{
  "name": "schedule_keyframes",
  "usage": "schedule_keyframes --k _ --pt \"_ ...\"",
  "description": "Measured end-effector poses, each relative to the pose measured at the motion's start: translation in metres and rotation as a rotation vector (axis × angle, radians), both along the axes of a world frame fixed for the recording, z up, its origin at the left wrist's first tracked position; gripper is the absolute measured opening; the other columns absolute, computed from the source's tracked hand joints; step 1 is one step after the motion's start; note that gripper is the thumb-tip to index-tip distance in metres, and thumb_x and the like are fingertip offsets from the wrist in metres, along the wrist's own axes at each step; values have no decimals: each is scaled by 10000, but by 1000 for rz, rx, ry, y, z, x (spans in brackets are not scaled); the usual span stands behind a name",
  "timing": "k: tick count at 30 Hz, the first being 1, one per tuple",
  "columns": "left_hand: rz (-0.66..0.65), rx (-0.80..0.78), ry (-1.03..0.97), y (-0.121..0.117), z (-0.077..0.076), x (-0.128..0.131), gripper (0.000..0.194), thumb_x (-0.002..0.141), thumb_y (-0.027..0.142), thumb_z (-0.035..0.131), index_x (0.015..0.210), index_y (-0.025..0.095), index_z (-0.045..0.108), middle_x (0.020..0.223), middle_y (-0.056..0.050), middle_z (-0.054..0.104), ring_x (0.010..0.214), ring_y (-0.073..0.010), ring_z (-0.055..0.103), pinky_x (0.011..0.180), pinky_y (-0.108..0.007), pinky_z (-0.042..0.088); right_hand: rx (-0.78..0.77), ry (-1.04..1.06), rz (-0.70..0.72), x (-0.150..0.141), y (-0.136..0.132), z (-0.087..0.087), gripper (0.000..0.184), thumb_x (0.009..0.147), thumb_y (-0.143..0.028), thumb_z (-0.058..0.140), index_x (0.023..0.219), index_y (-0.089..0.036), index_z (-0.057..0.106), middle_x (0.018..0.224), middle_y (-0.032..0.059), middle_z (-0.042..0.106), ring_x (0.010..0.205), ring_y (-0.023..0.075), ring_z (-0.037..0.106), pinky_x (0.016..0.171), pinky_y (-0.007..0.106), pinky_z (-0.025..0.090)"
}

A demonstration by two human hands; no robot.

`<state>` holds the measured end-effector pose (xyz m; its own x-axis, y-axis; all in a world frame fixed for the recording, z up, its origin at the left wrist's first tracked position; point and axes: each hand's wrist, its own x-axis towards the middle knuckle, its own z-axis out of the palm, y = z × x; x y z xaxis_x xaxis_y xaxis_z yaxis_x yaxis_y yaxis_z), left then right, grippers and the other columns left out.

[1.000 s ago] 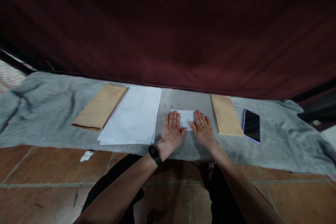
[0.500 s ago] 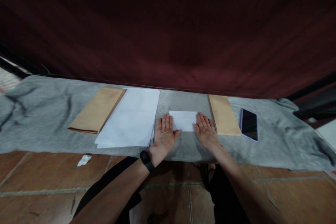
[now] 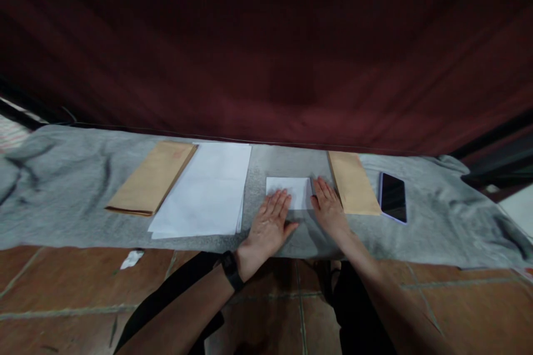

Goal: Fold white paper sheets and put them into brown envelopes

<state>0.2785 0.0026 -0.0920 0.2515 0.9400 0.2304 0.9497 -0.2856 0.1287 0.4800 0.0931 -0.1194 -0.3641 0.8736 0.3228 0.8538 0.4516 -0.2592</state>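
A small folded sheet of white paper (image 3: 297,191) lies flat on the grey cloth (image 3: 287,162) in front of me. My left hand (image 3: 270,224) rests with its fingers stretched over the paper's lower left part, covering that corner. Beside the paper's right edge, my right hand (image 3: 328,208) lies flat with its fingers extended. Neither hand grips anything. To the left of my left hand lies a stack of large white sheets (image 3: 204,191). A brown envelope (image 3: 353,183) lies just beyond my right hand.
Further left, a pile of brown envelopes (image 3: 154,177) lies partly against the white sheets. A phone (image 3: 392,198) with a purple case is at the right. Behind the cloth-covered surface hangs a dark red curtain (image 3: 266,66). A white scrap (image 3: 132,258) lies on the tiled floor.
My left hand has moved right, from the paper's left edge onto its lower left part. My right hand has stayed nearly in place at the right edge.
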Motion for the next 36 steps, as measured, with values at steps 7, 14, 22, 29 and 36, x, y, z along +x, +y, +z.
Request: schedule_keyframes --k 7,14,22,29,36 --pt "-61 -42 -23 -7 -7 9 717 985 541 469 1481 26 424 1585 -224 376 1503 -312 314 1219 -473 298 -121 -90 276 -20 -23 9 569 1073 -422 264 1573 -159 331 1629 94 341 1514 202 294 1248 444 248" --pt "20 -94 53 -6 1 2 688 991 488 455 1486 13 413 1579 -239 377 1498 -322 322 1212 -486 300 -56 -141 161 -17 -18 -3 625 1066 -438 278 1588 -95 267 1634 149 310 1526 236 262 1240 469 240" --pt "51 -160 113 11 2 -9 505 978 219 407 1430 7 490 1505 -255 481 1445 -322 421 1149 -462 399 -28 -158 77 -14 -12 -3 641 1060 -466 278 1563 -70 323 1603 182 363 1513 270 292 1211 493 272" --pt "-12 -182 90 16 3 -14 576 854 -7 336 1392 39 537 1465 -270 519 1395 -324 492 1107 -476 447 -20 -157 81 -14 -11 0 634 1055 -445 305 1538 -37 355 1585 210 387 1501 294 312 1203 519 274" --pt "-9 -214 112 19 28 -14 486 862 -12 397 1291 87 603 1386 -223 603 1306 -289 578 1043 -444 501 -75 -139 236 -22 -23 16 634 1024 -462 412 1519 -67 404 1582 182 407 1491 281 341 1236 509 254"
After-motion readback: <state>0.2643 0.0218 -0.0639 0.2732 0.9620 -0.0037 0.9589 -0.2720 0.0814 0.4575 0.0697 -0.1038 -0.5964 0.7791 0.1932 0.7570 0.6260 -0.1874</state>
